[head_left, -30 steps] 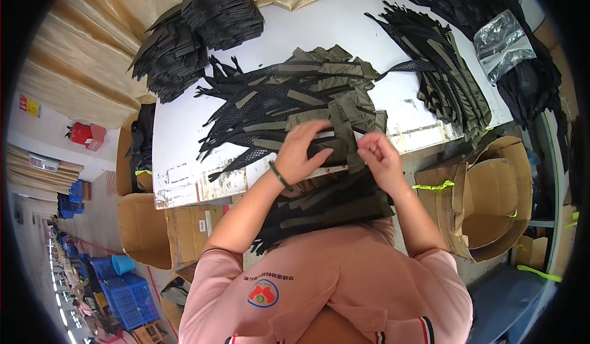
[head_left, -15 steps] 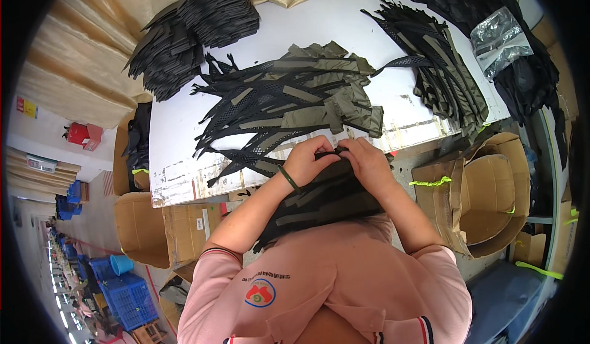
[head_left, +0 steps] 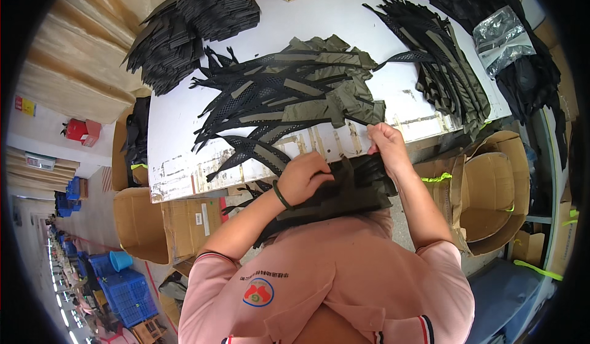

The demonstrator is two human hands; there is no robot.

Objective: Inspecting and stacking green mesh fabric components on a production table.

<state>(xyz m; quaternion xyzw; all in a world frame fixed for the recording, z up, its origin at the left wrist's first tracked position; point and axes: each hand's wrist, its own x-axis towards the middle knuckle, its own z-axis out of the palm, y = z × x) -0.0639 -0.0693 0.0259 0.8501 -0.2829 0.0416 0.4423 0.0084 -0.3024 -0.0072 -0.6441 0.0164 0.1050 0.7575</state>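
Note:
Across my lap lies a bundle of dark olive and black fabric pieces (head_left: 350, 195). My left hand (head_left: 304, 178), a dark green bangle on its wrist, has curled fingers closed on a dark fabric piece at the bundle's upper edge. At the table's near edge my right hand (head_left: 388, 146) is pinched closed; what its fingertips hold is too small to make out. Just beyond the hands, a spread pile of olive fabric pieces with black mesh straps (head_left: 295, 95) covers the middle of the white table (head_left: 295, 21).
Stacked black pieces (head_left: 218, 9) stand at the far left. Another strap pile (head_left: 439, 61) lies at right, beside a clear plastic bag (head_left: 501, 34) on black fabric. Open cardboard boxes flank me, one at left (head_left: 141, 227) and one at right (head_left: 491, 190).
My hands have parted. The right moved right and toward the table; the left moved slightly left and nearer me. The lap fabric between them has shifted and shows more olive.

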